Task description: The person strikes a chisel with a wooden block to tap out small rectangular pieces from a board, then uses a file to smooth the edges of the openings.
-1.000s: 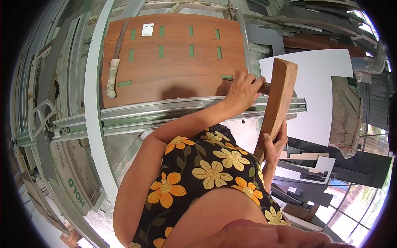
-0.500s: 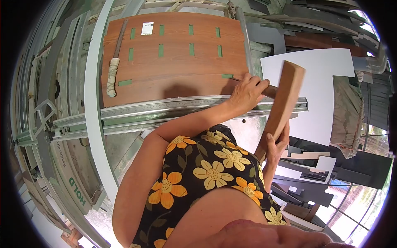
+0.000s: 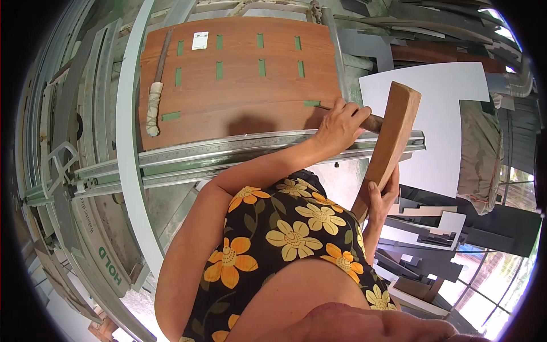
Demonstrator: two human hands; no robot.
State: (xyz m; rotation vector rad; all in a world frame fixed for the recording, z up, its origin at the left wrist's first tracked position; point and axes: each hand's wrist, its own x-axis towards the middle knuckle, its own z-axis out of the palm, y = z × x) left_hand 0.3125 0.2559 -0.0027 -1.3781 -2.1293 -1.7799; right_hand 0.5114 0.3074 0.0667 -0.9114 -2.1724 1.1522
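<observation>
My left hand [image 3: 340, 128] is wrapped round a chisel [image 3: 373, 123] with a round wooden handle. The chisel's thin blade points left, its tip at a green-edged slot [image 3: 311, 104] in a reddish-brown wooden board [image 3: 245, 88]. My right hand [image 3: 383, 196] grips the lower part of a thick squared wooden block [image 3: 393, 128]. That block stands slanted, its upper part overlapping the butt end of the chisel handle in this view. Several more slots with green inside run in rows across the board.
A rod with a cloth-wrapped end [image 3: 154, 108] and a white label [image 3: 200, 40] lie on the board. A metal rail [image 3: 228, 145] crosses before me, and a long white strip [image 3: 129, 114] runs past at left. White sheet material [image 3: 439, 125] and dark offcuts are at right.
The view has shifted very slightly. Both hands, the chisel and the wooden block keep nearly the same positions.
</observation>
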